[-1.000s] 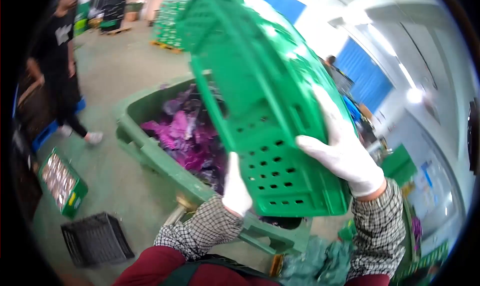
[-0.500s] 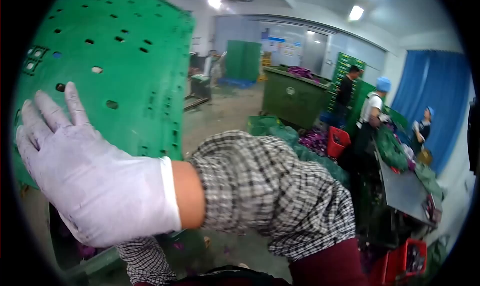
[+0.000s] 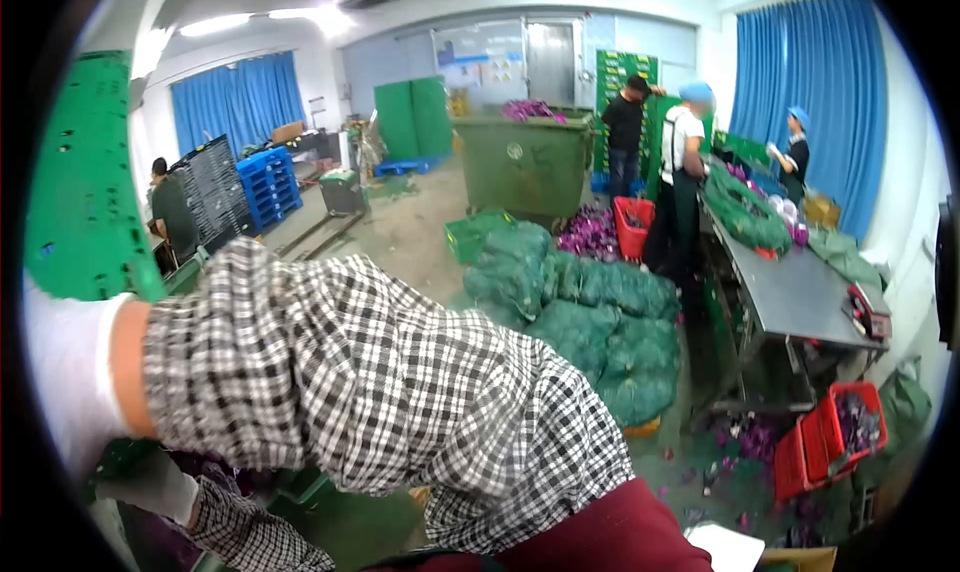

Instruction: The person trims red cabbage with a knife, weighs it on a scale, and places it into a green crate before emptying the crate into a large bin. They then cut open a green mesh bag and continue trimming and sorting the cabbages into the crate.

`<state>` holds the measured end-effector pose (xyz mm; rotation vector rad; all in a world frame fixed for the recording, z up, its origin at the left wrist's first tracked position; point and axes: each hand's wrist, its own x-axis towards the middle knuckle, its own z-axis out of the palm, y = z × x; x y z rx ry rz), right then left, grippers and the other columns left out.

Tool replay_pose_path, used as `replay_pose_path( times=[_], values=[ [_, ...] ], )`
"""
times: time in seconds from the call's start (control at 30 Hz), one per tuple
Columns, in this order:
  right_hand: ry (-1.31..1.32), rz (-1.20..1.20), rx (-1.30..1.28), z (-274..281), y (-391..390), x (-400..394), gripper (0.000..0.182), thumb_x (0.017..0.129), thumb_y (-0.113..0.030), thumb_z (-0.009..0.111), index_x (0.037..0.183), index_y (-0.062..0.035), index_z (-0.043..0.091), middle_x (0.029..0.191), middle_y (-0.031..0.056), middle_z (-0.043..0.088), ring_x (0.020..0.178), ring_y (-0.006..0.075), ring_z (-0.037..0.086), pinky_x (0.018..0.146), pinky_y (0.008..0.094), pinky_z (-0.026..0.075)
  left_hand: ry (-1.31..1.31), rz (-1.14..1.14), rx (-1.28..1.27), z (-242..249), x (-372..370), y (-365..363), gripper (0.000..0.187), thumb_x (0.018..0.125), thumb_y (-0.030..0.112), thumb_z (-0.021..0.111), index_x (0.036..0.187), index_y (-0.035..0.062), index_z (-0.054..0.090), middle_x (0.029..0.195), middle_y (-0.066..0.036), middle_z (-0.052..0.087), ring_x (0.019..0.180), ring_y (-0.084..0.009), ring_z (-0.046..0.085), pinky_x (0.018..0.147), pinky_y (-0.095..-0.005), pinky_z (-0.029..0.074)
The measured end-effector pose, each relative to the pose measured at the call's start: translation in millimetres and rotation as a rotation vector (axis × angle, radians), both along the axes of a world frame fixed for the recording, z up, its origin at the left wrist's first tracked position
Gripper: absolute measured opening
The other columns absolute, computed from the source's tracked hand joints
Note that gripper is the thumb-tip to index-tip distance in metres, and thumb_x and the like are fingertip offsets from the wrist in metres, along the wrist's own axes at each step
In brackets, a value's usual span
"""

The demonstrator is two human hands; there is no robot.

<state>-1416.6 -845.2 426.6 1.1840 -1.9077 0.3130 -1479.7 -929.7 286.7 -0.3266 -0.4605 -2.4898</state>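
Near field, view's left edge: white-gloved right hand (image 3: 70, 372) at the lower edge of the upright green crate (image 3: 90, 182); fingers out of sight, cannot tell grip width or hold. Below: white-gloved left hand (image 3: 155, 487), beside purple scraps (image 3: 205, 467); fingers obscured, cannot tell grip state.

Lower right: stacked red baskets (image 3: 828, 440) on the floor, beside the near legs of the metal table (image 3: 785, 297). At the table's near right corner: red-and-black item (image 3: 868, 310). Along its far left edge: green net sack (image 3: 745, 212).

Mid field, centre: heap of filled green sacks (image 3: 590, 317). Directly behind: purple pile (image 3: 588, 234), touching a red bin (image 3: 633, 230).

Far field: large green container (image 3: 525, 167), with purple material (image 3: 532, 110) on top. To its right: person in dark shirt (image 3: 628, 127) and person in blue cap (image 3: 685, 142). Far left: black crates (image 3: 212, 197) beside stacked blue pallets (image 3: 268, 187).
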Motion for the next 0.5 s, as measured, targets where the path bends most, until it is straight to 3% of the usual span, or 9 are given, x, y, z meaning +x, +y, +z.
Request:
replay_pose_path(
  times=[0.13,0.33,0.5],
  values=[
    [0.055,-0.073,-0.051,-13.0,19.4,15.7,0.068,0.070,-0.027,0.055,0.131,0.0003,0.040,0.138,0.0279,0.035,0.133,0.0413,0.027,0.113,0.0540,0.013,0.113,0.040,-0.010,1.5,32.1,13.4,0.067,0.094,0.057,0.038,0.140,0.0084,0.038,0.140,-0.015,0.042,0.127,-0.0308,0.043,0.108,-0.0473,0.033],
    [0.158,-0.249,-0.081,-26.0,75.7,83.2,0.073,0.070,-0.021,0.058,0.135,0.0012,0.034,0.142,0.0289,0.030,0.136,0.0413,0.022,0.114,0.0512,0.013,0.241,-0.265,-0.033,15.0,88.5,94.8,0.064,0.095,0.054,0.039,0.139,0.0074,0.040,0.138,-0.015,0.044,0.125,-0.0311,0.045,0.107,-0.0461,0.035],
    [0.283,-0.387,-0.105,-41.4,135.0,203.2,0.078,0.069,-0.017,0.060,0.138,0.0019,0.029,0.144,0.0298,0.025,0.139,0.0413,0.018,0.115,0.0489,0.014,0.326,-0.503,-0.073,19.3,166.9,171.7,0.062,0.095,0.052,0.039,0.137,0.0065,0.041,0.136,-0.016,0.046,0.124,-0.0313,0.046,0.107,-0.0452,0.036]
  ],
)
